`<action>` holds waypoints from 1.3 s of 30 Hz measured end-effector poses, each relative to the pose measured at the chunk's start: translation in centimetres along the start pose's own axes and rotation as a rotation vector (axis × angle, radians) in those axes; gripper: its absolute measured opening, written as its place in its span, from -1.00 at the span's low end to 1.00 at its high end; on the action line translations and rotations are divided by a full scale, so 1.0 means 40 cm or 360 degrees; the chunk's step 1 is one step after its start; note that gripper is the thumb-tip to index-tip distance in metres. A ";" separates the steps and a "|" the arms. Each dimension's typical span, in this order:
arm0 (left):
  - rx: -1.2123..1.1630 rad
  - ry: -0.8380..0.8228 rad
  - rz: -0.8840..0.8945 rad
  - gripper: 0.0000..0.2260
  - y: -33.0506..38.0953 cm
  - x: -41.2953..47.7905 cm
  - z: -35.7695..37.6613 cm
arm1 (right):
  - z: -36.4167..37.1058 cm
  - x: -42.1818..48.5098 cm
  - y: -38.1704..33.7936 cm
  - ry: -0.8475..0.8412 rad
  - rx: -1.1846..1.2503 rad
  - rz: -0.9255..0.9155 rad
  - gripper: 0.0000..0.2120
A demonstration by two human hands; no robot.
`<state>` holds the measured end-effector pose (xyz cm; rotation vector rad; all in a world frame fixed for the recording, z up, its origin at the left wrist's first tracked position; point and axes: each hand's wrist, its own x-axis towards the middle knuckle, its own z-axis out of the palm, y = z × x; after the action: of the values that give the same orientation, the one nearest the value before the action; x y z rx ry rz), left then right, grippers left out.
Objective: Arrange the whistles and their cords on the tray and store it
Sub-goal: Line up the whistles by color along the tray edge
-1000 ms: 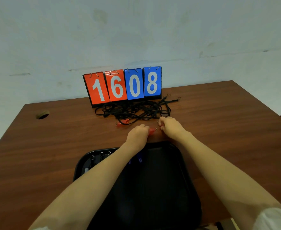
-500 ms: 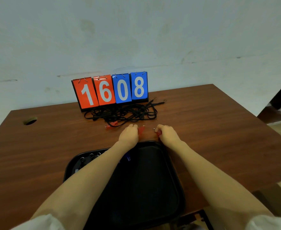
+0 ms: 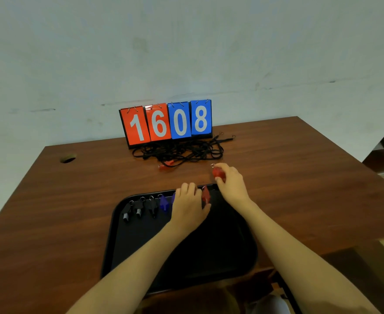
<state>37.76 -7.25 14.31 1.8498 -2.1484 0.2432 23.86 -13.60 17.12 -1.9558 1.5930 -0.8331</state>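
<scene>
While right hand [image 3: 230, 181] grips red whistle [image 3: 217, 172], left hand [image 3: 189, 206] is over tray [image 3: 209, 257]

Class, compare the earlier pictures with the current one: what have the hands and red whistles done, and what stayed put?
The left hand drew back from the table onto the tray, bringing one red whistle into the row beside the blue whistles; whether it grips it is unclear. The right hand holds a second red whistle beyond the tray. Cords, scoreboard and black whistles stayed.
</scene>
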 end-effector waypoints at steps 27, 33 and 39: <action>0.0230 0.0001 -0.0012 -0.81 -0.024 -0.021 0.051 | 0.038 -0.055 0.043 -0.0276 -0.0031 0.0232 -0.56; 0.0205 -0.0012 0.0018 -0.82 -0.028 -0.016 0.050 | 0.049 -0.054 0.038 -0.0339 -0.0038 0.0246 -0.68; 0.0228 0.0077 0.0014 -0.72 -0.037 -0.013 0.055 | 0.053 -0.061 0.031 -0.0383 -0.0166 0.0154 -0.73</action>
<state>39.05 -7.70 11.96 1.8898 -2.1577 0.4497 24.17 -11.47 14.40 -1.9484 1.5992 -0.4653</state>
